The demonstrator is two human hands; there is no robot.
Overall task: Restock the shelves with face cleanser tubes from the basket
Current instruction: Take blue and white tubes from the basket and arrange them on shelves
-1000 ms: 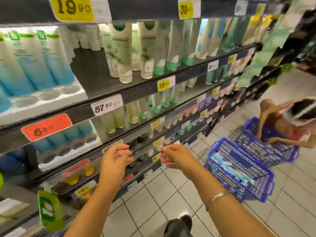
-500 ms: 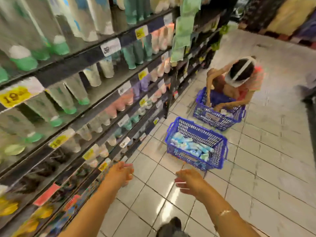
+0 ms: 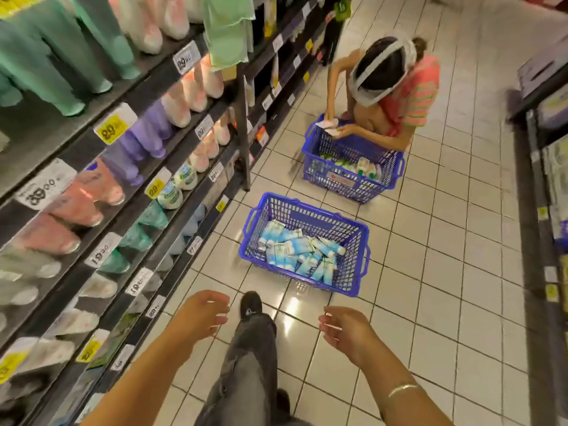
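A blue plastic basket (image 3: 353, 229) stands on the tiled floor ahead of me, holding several pale blue and white face cleanser tubes (image 3: 295, 250). My left hand (image 3: 201, 315) hangs over the floor near the shelf foot, fingers loosely curled and holding nothing. My right hand (image 3: 344, 329) is level with it, right of my leg, also with nothing in it. Both hands are well short of the basket. The dark shelves (image 3: 147, 96) on the left carry rows of green, pink, purple and white tubes.
Another person (image 3: 390, 84) crouches over a second blue basket (image 3: 347, 182) further down the aisle. A shelf upright (image 3: 244, 142) stands between the two baskets. My grey trouser leg and black shoe (image 3: 250, 305) step forward. Another shelf unit (image 3: 547, 179) lines the right side.
My view has swung down from the shelves to the floor and I have stepped closer to the basket. Both hands have dropped from shelf height, still holding nothing.
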